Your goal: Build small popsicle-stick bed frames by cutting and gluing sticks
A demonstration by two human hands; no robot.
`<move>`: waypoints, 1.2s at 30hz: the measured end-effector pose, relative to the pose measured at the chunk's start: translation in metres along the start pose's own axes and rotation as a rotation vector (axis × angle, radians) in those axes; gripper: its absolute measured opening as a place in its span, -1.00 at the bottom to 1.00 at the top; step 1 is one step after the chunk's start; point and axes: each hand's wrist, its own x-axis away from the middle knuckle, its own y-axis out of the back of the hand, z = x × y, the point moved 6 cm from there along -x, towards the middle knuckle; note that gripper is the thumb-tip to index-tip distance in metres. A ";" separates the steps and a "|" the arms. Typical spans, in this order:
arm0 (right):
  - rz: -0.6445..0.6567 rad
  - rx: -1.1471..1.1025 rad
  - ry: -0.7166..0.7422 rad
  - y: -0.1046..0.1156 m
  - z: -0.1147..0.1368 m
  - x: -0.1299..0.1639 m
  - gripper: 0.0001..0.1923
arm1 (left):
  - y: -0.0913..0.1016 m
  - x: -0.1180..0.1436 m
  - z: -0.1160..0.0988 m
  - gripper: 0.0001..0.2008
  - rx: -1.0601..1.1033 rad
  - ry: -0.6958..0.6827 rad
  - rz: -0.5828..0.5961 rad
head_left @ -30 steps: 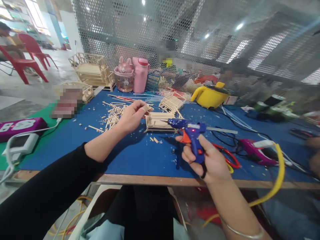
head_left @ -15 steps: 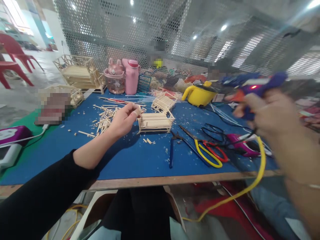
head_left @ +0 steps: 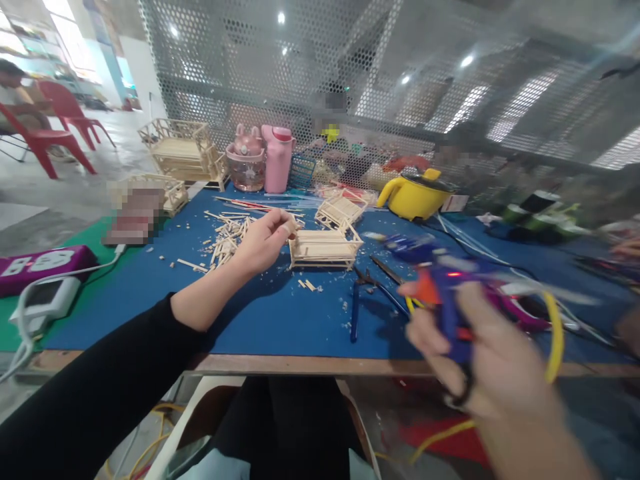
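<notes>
Right hand (head_left: pixel 480 360) heavily blurred, fingers wrapped around glue gun (head_left: pixel 440 280), held low over the table edge; nozzle detail lost. Left hand (head_left: pixel 265 239) pinched at the corner of stick frame (head_left: pixel 324 248); what is pinched cannot be told. Pliers (head_left: pixel 357 300) lie between, loose sticks (head_left: pixel 225 240) left, yellow pot (head_left: pixel 415 197) behind.

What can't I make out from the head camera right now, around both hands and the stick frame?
- Right hand and blue glue gun: motion-blurred, so nozzle tip and trigger finger are unclear.
- Left hand: its own fingers hide what the fingertips pinch.
- Wooden stick frame: too small to see joints or glue.
- Items behind the mesh screen: blurred.
</notes>
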 end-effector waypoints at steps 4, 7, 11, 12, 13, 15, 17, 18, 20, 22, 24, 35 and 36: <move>0.080 -0.188 -0.154 -0.046 -0.040 -0.010 -0.57 | 0.000 -0.001 0.001 -0.86 -0.006 0.009 -0.010; 0.054 -0.203 -0.160 -0.056 -0.051 -0.019 -0.58 | 0.001 -0.001 0.001 -0.87 -0.014 0.009 -0.021; 0.031 -0.203 -0.171 -0.054 -0.054 -0.024 -0.58 | 0.001 -0.001 0.001 -0.87 -0.035 -0.005 -0.020; 0.035 -0.198 -0.167 -0.054 -0.053 -0.024 -0.58 | 0.001 -0.001 0.001 -0.87 -0.038 -0.010 -0.020; 0.039 -0.187 -0.162 -0.054 -0.053 -0.024 -0.58 | 0.001 -0.001 0.001 -0.87 -0.038 -0.014 -0.020; 0.043 -0.161 -0.155 -0.055 -0.051 -0.024 -0.57 | 0.001 -0.001 0.001 -0.87 -0.038 -0.016 -0.020; 0.037 -0.137 -0.150 -0.057 -0.050 -0.024 -0.55 | 0.001 -0.001 0.001 -0.88 -0.038 -0.012 -0.020; 0.033 -0.127 -0.147 -0.058 -0.049 -0.024 -0.55 | 0.001 -0.001 0.000 -0.88 -0.038 -0.009 -0.021; 0.034 -0.106 -0.142 -0.060 -0.047 -0.025 -0.54 | 0.001 -0.001 0.000 -0.88 -0.037 -0.005 -0.024; 0.040 -0.093 -0.137 -0.061 -0.047 -0.025 -0.53 | 0.001 -0.001 0.001 -0.88 -0.038 -0.010 -0.022; 0.043 -0.090 -0.135 -0.061 -0.047 -0.025 -0.53 | 0.001 -0.002 0.001 -0.88 -0.044 -0.021 -0.014; 0.021 -0.061 -0.134 -0.063 -0.046 -0.026 -0.54 | 0.002 -0.002 0.002 -0.88 -0.055 -0.041 -0.005; 0.017 -0.063 -0.134 -0.063 -0.046 -0.026 -0.54 | 0.002 -0.003 0.003 -0.88 -0.057 -0.038 -0.007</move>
